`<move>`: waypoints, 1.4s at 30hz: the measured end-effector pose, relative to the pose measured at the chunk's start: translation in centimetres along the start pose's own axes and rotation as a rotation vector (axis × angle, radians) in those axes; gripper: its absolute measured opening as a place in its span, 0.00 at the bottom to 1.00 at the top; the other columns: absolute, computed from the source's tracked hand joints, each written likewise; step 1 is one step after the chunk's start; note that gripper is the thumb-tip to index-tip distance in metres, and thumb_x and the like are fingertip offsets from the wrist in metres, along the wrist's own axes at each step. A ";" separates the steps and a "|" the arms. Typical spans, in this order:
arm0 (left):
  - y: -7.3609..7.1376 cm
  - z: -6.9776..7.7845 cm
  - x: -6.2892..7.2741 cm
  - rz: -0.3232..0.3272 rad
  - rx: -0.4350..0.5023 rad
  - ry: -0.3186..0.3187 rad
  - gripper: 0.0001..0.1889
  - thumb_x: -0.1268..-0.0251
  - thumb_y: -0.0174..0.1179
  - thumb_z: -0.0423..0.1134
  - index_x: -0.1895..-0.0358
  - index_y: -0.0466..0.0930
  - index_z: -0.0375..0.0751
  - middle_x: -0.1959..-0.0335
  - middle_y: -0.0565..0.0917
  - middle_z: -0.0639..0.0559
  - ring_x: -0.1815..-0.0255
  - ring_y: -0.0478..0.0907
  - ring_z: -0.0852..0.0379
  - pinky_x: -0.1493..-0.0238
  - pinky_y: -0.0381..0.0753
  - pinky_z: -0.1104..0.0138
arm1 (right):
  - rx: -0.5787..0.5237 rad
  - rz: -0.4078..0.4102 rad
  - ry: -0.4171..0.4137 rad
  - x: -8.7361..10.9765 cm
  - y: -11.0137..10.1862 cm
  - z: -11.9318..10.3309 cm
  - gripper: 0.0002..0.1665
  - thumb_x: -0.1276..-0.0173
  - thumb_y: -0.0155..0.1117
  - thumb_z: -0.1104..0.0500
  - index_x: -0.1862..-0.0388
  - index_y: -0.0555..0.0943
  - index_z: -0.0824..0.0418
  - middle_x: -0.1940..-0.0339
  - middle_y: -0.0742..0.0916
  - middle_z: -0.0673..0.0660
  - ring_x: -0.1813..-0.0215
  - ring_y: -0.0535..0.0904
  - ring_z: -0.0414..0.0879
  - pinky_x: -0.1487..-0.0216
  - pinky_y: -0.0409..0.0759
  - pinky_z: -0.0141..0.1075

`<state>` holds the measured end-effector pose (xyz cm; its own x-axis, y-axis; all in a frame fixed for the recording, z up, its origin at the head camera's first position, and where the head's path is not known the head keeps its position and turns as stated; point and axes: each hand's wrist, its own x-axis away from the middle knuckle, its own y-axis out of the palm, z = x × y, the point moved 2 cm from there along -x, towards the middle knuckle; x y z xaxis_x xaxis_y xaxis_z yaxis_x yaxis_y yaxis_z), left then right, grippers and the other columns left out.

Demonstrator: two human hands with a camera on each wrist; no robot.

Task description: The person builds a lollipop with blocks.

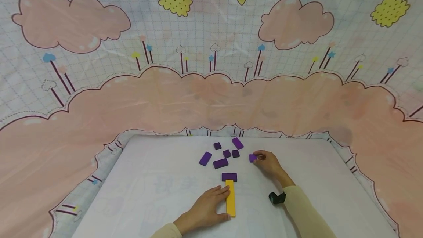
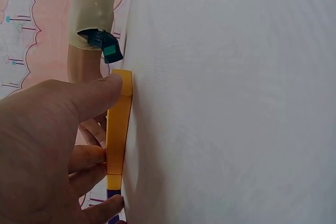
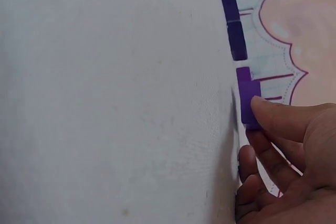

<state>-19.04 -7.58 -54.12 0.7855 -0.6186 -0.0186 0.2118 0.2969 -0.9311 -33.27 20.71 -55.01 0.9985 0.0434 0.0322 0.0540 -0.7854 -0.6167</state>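
A long yellow block [image 1: 230, 199] lies lengthwise, its far end against a dark purple block [image 1: 229, 176] set crosswise. My left hand [image 1: 209, 204] rests along the yellow block's left side, thumb by the near end and forefinger by the far end. In the left wrist view, the thumb touches the yellow block [image 2: 116, 135] and a fingertip reaches the purple piece [image 2: 112, 217] beyond. Farther right, my right hand [image 1: 269, 163] pinches a small purple block [image 1: 252, 158] between thumb and fingers. The right wrist view shows the thumb pressed on that block [image 3: 251, 103].
Several loose purple blocks lie past the yellow one, including an oblong block [image 1: 220, 163], a tilted block [image 1: 205, 158], a far block [image 1: 237, 143] and a small cube [image 1: 217, 145]. All sit on a white table [image 1: 148, 179] before a patterned cloth. A dark device [image 1: 277, 198] is on the right wrist.
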 end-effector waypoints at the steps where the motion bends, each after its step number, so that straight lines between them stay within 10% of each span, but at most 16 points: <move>1: 0.0 0.0 0.0 0.000 -0.003 0.001 0.39 0.41 0.63 0.63 0.29 0.69 0.49 0.25 0.66 0.59 0.25 0.65 0.50 0.25 0.65 0.54 | -0.002 -0.001 0.002 0.1 0.0 -0.1 0.19 0.36 0.68 0.63 0.45 0.82 0.62 0.46 0.85 0.62 0.45 0.79 0.57 0.39 0.77 0.54; 21: 0.1 0.0 0.1 0.000 0.008 -0.001 0.39 0.41 0.62 0.63 0.29 0.69 0.49 0.25 0.66 0.58 0.25 0.65 0.49 0.25 0.65 0.53 | -0.074 0.016 0.040 2.1 0.7 -2.3 0.19 0.36 0.68 0.62 0.45 0.82 0.57 0.46 0.85 0.59 0.45 0.78 0.54 0.48 0.81 0.45; 42: 0.2 0.1 0.0 -0.007 0.002 -0.010 0.40 0.42 0.63 0.65 0.29 0.69 0.49 0.25 0.67 0.59 0.25 0.65 0.50 0.25 0.65 0.54 | -0.057 0.015 -0.098 3.6 1.4 -5.0 0.17 0.38 0.71 0.61 0.49 0.83 0.57 0.49 0.87 0.55 0.46 0.80 0.51 0.49 0.82 0.45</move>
<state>-18.96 -7.42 -54.24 0.7901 -0.6129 -0.0085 0.2179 0.2940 -0.9306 -29.63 16.65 -51.87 0.9945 0.0892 -0.0553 0.0418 -0.8200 -0.5708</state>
